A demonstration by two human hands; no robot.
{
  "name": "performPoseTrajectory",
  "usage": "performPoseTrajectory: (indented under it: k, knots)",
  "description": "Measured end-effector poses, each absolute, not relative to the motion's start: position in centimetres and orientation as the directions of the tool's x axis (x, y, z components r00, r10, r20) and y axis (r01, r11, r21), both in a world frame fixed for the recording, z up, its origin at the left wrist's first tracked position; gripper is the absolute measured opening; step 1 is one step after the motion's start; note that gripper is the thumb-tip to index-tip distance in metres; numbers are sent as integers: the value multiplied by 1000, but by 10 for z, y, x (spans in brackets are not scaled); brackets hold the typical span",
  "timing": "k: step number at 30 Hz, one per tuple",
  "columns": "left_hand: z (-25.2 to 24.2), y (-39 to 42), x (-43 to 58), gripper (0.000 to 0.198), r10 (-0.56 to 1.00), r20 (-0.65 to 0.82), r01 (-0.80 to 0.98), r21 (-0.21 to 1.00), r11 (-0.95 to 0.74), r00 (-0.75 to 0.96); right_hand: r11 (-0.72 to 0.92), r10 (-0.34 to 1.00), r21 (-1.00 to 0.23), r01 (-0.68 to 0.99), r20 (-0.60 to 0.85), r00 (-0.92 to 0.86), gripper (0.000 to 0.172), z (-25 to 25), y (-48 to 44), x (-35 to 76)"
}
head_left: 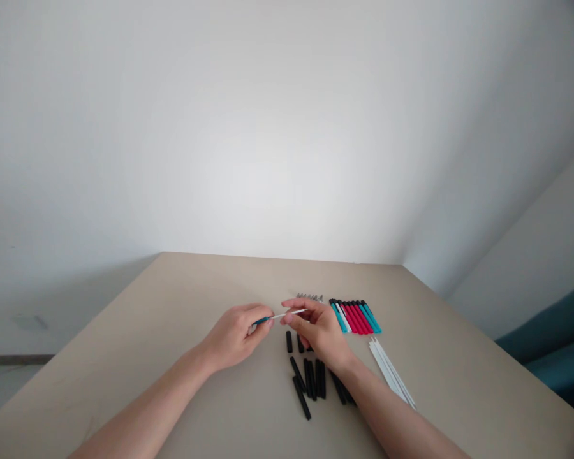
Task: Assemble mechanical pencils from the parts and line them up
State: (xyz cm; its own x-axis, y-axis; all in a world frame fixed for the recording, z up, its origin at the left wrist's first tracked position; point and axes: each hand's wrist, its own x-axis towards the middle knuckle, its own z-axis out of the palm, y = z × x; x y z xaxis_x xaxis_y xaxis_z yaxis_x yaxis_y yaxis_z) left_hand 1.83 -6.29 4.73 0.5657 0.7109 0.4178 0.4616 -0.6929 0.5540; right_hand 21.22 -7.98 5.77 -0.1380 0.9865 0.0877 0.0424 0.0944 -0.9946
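Observation:
My left hand (pixel 234 336) is closed around a blue pen barrel (pixel 262 320), and only a short part of it shows between thumb and forefinger. A thin white stick (pixel 279 315), like a pen refill, runs from the barrel's right end to my right hand (pixel 324 333). The right thumb and fingers pinch this stick, with its far end passing across the fingers. How deep the stick sits in the barrel cannot be made out. Both hands are above the table, the right one partly covering black pieces below it.
Several black tubes (pixel 310 380) and shorter black caps (pixel 289 342) lie below my right hand. Behind it are small silver tips (pixel 310 296). To the right are a row of turquoise, white and red pen barrels (pixel 356 317) and a bundle of white sticks (pixel 391 373) on the beige table (pixel 210 280).

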Motion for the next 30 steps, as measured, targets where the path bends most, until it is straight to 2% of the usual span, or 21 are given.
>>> performPoseTrajectory:
  k: [3, 5, 13, 18, 26, 30]
  knots:
    - [46, -62, 17, 28, 737, 413, 493, 556, -669, 535, 124, 991, -992, -18, 125, -39, 32, 62, -80, 215]
    - [46, -62, 17, 28, 747, 400, 503, 561, -658, 531, 124, 992, -992, 6, 124, -17, 29, 61, -79, 215]
    - [46, -62, 18, 25, 735, 356, 506, 550, -664, 578, 268, 963, -923, 275, 248, -107, 22, 56, -78, 215]
    - [46, -61, 17, 24, 724, 332, 494, 557, -668, 605, 259, 966, -917, 302, 242, -95, 25, 56, -79, 215]
    - [39, -58, 17, 31, 747, 312, 501, 585, -638, 587, 338, 941, -864, 374, 324, -100, 18, 46, -78, 216]
    - [37, -57, 16, 29, 742, 302, 497, 586, -640, 598, 324, 946, -865, 383, 292, -142, 18, 49, -78, 218]
